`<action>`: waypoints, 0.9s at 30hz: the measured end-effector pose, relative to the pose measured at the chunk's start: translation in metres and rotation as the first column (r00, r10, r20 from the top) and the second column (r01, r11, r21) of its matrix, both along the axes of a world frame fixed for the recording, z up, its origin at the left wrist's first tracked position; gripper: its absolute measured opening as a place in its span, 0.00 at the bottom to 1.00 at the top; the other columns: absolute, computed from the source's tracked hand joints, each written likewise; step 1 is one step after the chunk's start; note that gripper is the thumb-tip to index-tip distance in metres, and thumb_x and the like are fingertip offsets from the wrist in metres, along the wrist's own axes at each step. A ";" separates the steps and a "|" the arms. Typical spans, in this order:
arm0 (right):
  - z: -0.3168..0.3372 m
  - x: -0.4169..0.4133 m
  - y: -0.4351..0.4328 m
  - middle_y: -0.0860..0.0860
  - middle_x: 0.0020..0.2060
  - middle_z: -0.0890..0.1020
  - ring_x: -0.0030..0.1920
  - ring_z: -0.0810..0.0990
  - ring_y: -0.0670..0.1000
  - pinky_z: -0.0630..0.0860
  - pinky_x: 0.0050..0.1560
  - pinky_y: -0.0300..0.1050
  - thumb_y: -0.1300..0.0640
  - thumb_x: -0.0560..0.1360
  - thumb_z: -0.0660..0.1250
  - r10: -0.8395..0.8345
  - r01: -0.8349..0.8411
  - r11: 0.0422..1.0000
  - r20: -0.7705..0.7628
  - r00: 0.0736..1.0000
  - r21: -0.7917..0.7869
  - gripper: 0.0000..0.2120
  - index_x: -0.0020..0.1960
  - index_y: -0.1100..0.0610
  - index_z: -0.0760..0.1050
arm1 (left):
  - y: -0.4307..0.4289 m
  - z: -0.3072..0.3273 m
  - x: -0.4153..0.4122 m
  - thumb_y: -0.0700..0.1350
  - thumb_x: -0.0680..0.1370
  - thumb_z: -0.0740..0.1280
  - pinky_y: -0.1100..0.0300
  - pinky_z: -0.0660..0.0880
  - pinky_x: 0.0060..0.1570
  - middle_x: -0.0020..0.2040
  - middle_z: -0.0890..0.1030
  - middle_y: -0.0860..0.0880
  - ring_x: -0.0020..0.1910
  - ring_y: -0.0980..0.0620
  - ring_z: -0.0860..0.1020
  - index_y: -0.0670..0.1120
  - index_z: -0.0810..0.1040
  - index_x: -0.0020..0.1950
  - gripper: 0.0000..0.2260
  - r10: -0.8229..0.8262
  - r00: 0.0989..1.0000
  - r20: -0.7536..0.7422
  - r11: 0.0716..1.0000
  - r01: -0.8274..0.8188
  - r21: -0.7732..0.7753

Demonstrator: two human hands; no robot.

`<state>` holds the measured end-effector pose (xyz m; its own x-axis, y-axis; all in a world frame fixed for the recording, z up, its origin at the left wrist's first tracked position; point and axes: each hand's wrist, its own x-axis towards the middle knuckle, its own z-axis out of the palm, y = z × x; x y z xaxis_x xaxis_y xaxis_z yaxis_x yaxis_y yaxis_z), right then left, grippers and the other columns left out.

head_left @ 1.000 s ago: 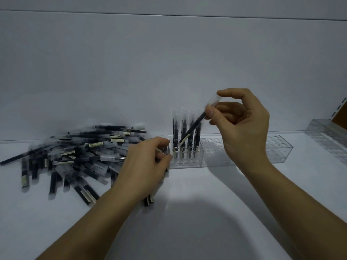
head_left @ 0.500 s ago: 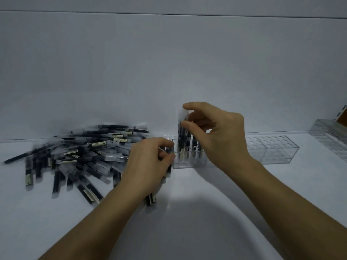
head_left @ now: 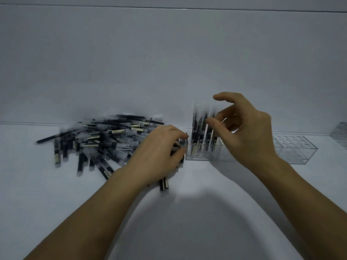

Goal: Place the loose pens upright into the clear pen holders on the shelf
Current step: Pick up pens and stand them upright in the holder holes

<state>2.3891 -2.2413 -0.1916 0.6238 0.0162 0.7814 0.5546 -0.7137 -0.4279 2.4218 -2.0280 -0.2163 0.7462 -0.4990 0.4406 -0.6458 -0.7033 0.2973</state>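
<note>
My right hand (head_left: 244, 134) hangs empty, fingers apart, beside the upright pens (head_left: 201, 126) and could knock them askew, while the bundle (head_left: 164, 182) gripped in my left hand (head_left: 159, 152) might slip.

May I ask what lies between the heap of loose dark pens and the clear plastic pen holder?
In the head view, the left hand, gripping a few dark pens, lies there.

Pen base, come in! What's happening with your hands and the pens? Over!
Left hand grips spare pens. Right hand open beside upright pens in holder. Nothing blocking.
</note>
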 end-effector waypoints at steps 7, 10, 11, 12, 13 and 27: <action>-0.016 -0.004 0.024 0.45 0.34 0.82 0.33 0.79 0.46 0.76 0.39 0.36 0.61 0.77 0.74 0.092 -0.109 0.974 -0.093 0.991 -0.198 0.05 0.51 0.54 0.82 | 0.051 0.037 0.003 0.53 0.80 0.66 0.59 0.69 0.65 0.64 0.77 0.56 0.64 0.56 0.73 0.53 0.76 0.68 0.17 -0.047 0.998 -0.046 0.942 0.059 0.331; -0.026 -0.005 0.037 0.43 0.37 0.82 0.35 0.77 0.43 0.74 0.40 0.32 0.60 0.77 0.72 0.108 -0.160 0.940 -0.183 0.977 -0.301 0.03 0.49 0.53 0.83 | 0.083 0.054 0.007 0.53 0.80 0.66 0.57 0.70 0.65 0.66 0.75 0.53 0.65 0.53 0.73 0.52 0.73 0.71 0.20 0.033 0.997 -0.076 0.908 0.002 0.418; -0.030 -0.007 0.040 0.43 0.38 0.82 0.36 0.77 0.42 0.75 0.42 0.34 0.60 0.77 0.72 0.106 -0.171 0.933 -0.212 0.972 -0.317 0.04 0.49 0.53 0.83 | 0.089 0.057 0.008 0.53 0.79 0.66 0.57 0.70 0.65 0.67 0.74 0.53 0.65 0.53 0.73 0.52 0.72 0.72 0.21 0.048 0.995 -0.089 0.897 -0.004 0.441; -0.033 -0.007 0.044 0.43 0.39 0.82 0.38 0.78 0.43 0.76 0.43 0.37 0.60 0.77 0.71 0.108 -0.183 0.928 -0.236 0.966 -0.324 0.04 0.50 0.52 0.83 | 0.093 0.059 0.008 0.52 0.79 0.66 0.57 0.70 0.65 0.68 0.73 0.52 0.66 0.52 0.72 0.52 0.71 0.73 0.22 0.059 0.993 -0.101 0.886 -0.006 0.464; -0.036 -0.008 0.047 0.43 0.40 0.81 0.39 0.78 0.43 0.77 0.44 0.39 0.60 0.77 0.71 0.109 -0.191 0.926 -0.256 0.961 -0.325 0.05 0.51 0.52 0.83 | 0.096 0.061 0.007 0.52 0.78 0.67 0.57 0.70 0.66 0.69 0.73 0.52 0.67 0.52 0.71 0.52 0.69 0.74 0.24 0.063 0.991 -0.116 0.874 0.001 0.486; -0.048 -0.010 0.052 0.37 0.41 0.78 0.41 0.77 0.39 0.74 0.43 0.34 0.55 0.79 0.68 0.108 -0.259 0.900 -0.398 0.911 -0.350 0.07 0.49 0.44 0.81 | 0.098 0.064 -0.002 0.54 0.68 0.78 0.41 0.42 0.77 0.80 0.33 0.58 0.80 0.55 0.37 0.55 0.31 0.79 0.60 0.123 0.967 -0.221 0.564 0.115 0.818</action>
